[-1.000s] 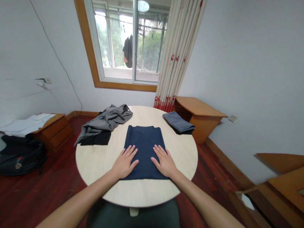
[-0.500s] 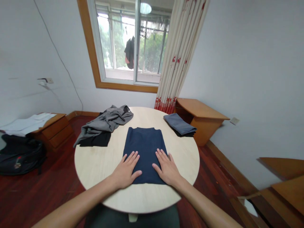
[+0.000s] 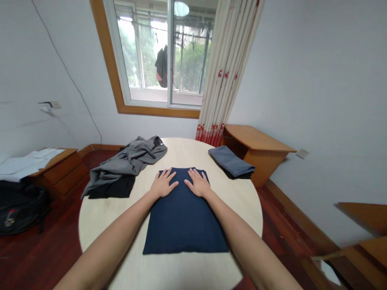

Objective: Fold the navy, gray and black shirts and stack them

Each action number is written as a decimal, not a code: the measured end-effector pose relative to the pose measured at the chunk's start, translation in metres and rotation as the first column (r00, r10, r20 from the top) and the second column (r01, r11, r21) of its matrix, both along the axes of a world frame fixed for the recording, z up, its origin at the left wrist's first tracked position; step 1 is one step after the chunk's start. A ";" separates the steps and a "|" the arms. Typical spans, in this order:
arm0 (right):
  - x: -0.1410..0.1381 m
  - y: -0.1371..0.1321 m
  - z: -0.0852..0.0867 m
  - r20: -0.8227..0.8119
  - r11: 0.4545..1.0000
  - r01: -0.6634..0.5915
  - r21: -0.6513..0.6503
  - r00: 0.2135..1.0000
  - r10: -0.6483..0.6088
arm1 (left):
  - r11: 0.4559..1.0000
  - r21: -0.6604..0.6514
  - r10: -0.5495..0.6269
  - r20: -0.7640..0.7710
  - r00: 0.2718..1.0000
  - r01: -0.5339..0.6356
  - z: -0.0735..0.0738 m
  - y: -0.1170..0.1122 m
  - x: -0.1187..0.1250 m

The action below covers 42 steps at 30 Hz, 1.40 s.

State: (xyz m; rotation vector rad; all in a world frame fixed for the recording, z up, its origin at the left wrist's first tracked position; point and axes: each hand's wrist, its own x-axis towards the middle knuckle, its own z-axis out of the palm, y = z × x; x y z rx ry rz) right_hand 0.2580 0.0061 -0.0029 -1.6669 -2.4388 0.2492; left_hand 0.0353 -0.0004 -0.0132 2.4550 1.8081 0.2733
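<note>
We rest the left grip [image 3: 163, 183] and the right grip [image 3: 198, 183] flat, released, on the far part of the navy cloth [image 3: 185, 221]; it lies beneath them and toward us on the tabletop [image 3: 183, 151]. The step seems to be smoothing; the next move probably calls for grasping one edge evenly.

I've got a sliding window [image 3: 169, 60] up top, red-flowered curtain [image 3: 226, 72] on its R, wooden desk [image 3: 256, 139] by R wall; far L, black bag [image 3: 22, 207] on floor nr drawer cabinet [image 3: 67, 174] w/ white sheets [image 3: 28, 162] atop.
</note>
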 end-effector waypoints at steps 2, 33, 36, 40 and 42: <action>0.008 0.007 -0.003 -0.007 1.000 -0.001 -0.008 1.000 0.001 | 1.000 -0.014 0.022 0.013 1.000 -0.021 -0.003 0.005 -0.010; 0.118 -0.130 -0.022 -0.368 0.932 -0.343 0.120 0.856 0.363 | 0.894 0.042 -0.439 0.292 0.850 0.447 0.002 -0.157 -0.079; 0.115 -0.133 -0.022 -0.408 0.939 -0.323 0.123 0.846 0.344 | 0.889 0.014 -0.440 0.305 0.845 0.458 0.003 -0.156 -0.075; 0.113 -0.130 -0.021 -0.489 0.952 -0.276 0.131 0.818 0.305 | 0.894 0.059 -0.439 0.314 0.842 0.445 -0.002 -0.146 -0.072; 0.112 -0.131 -0.019 -0.518 0.959 -0.249 0.133 0.808 0.281 | 0.906 0.096 -0.418 0.334 0.844 0.411 -0.004 -0.143 -0.073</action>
